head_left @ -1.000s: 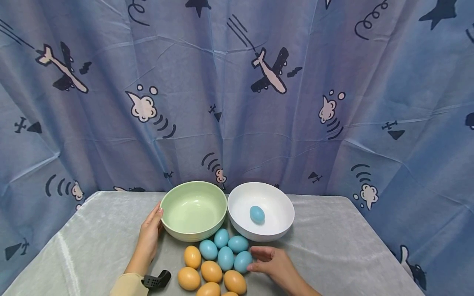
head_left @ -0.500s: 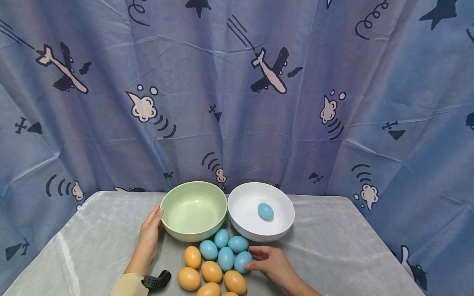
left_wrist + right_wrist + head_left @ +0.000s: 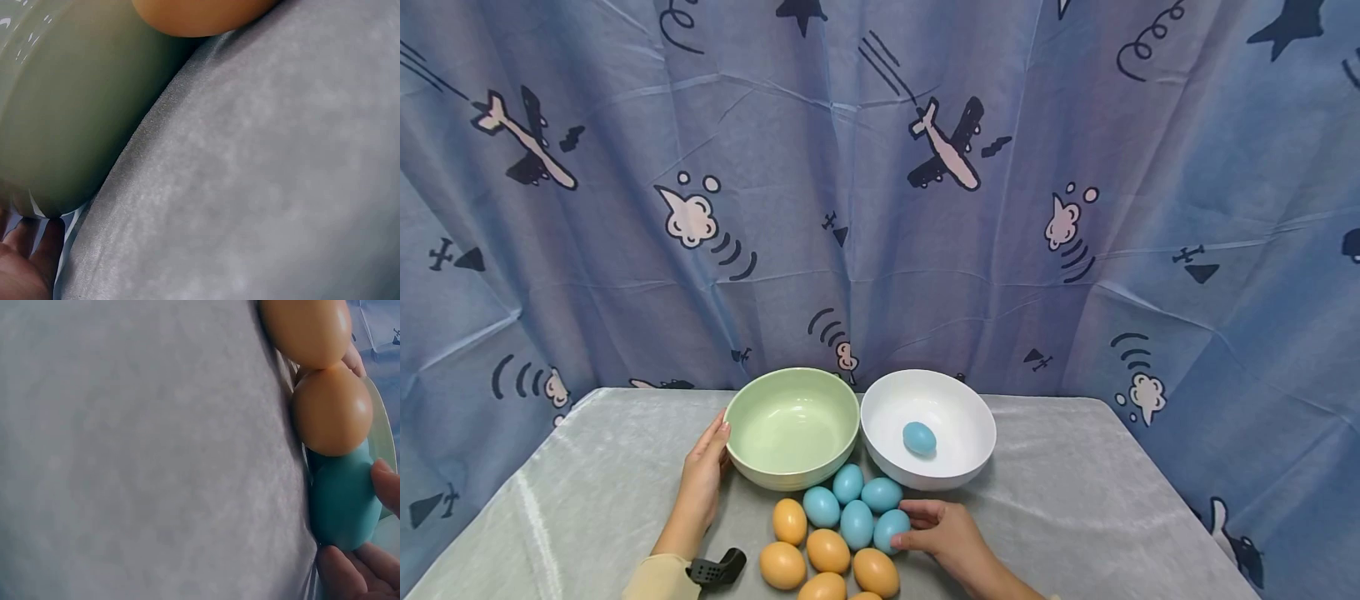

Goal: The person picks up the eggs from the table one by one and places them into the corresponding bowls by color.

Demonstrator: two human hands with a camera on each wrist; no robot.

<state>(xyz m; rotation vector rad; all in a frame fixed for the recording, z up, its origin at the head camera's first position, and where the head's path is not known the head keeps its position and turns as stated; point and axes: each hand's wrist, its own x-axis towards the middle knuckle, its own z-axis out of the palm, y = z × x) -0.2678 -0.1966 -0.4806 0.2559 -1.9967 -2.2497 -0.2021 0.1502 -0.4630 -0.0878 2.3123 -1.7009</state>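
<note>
My left hand (image 3: 703, 467) rests against the left side of a light green bowl (image 3: 793, 429), its thumb close to the rim. In the left wrist view, fingertips (image 3: 55, 231) meet the bowl's outer wall. My right hand (image 3: 951, 537) pinches a blue egg (image 3: 891, 531) at the right of the egg group, thumb in front and fingers behind. The right wrist view shows this blue egg (image 3: 345, 503) low at the cloth between thumb and fingers. Several more blue eggs (image 3: 857, 523) lie beside it. A white bowl (image 3: 883, 454) touching the green one holds one blue egg (image 3: 919, 438).
Several yellow-orange eggs (image 3: 828, 551) lie nearer the front, some cut off by the frame. Grey cloth (image 3: 1075, 500) covers the table, and a blue patterned curtain (image 3: 880, 208) hangs behind. A black strap device (image 3: 717, 569) sits by the left wrist.
The blue egg in the white bowl has rolled right and then back left. My right hand has moved slightly left, its thumb coming onto the blue egg. The left hand stays put.
</note>
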